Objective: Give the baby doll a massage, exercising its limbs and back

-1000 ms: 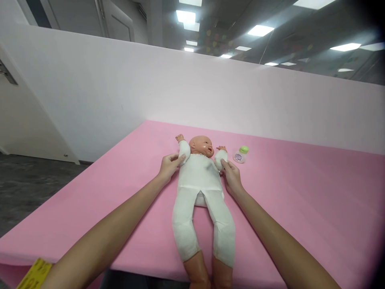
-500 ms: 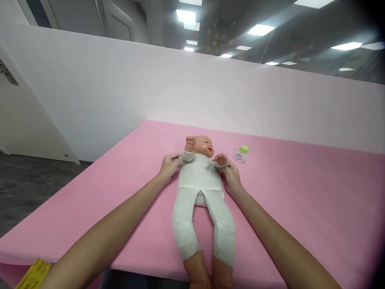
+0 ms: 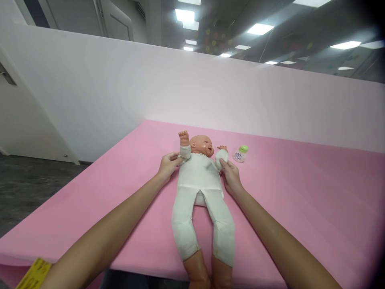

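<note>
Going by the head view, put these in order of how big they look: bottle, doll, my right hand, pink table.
1. Pink table
2. Doll
3. Right hand
4. Bottle

A baby doll (image 3: 199,172) lies face up on the pink bench (image 3: 285,200), its bald, glossy head turned toward the right of the view, mouth open. White cloth covers the torso, upper legs and arms; the hands and lower legs are bare plastic. Both arms bend upward beside the head, and the legs are slightly parted, reaching over the near edge.
</note>
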A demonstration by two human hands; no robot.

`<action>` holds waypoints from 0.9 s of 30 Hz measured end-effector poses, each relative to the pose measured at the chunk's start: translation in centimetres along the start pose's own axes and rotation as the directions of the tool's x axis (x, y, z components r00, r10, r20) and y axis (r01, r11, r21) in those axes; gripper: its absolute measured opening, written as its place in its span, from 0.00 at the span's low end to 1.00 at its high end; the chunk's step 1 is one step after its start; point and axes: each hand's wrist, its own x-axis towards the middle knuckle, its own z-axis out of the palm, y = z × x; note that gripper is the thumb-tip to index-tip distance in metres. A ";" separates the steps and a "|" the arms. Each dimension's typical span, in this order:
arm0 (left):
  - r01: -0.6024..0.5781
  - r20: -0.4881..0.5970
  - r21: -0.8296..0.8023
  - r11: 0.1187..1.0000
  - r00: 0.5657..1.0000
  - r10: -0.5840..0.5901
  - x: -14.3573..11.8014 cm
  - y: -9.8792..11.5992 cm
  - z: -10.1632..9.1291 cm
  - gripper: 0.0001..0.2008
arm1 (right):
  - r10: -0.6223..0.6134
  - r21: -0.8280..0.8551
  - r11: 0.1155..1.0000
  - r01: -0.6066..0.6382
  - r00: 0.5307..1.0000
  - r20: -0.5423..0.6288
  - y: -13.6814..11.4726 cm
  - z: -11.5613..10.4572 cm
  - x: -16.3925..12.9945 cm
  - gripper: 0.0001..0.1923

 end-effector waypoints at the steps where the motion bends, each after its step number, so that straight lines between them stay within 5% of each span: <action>1: 0.002 0.004 0.001 1.000 1.000 -0.002 0.0 -0.1 0.0 0.22 | 0.006 0.004 1.000 -0.006 1.000 -0.002 -0.1 0.0 0.0 0.18; 16: 0.009 0.012 0.024 1.000 1.000 -0.009 -0.3 0.3 0.1 0.21 | -0.011 0.010 1.000 0.011 0.999 0.033 0.0 0.1 -0.2 0.07; 27: -0.029 0.037 0.011 1.000 0.999 0.029 -0.5 0.6 0.4 0.19 | -0.031 0.013 0.999 0.031 0.999 0.026 0.2 0.2 0.0 0.10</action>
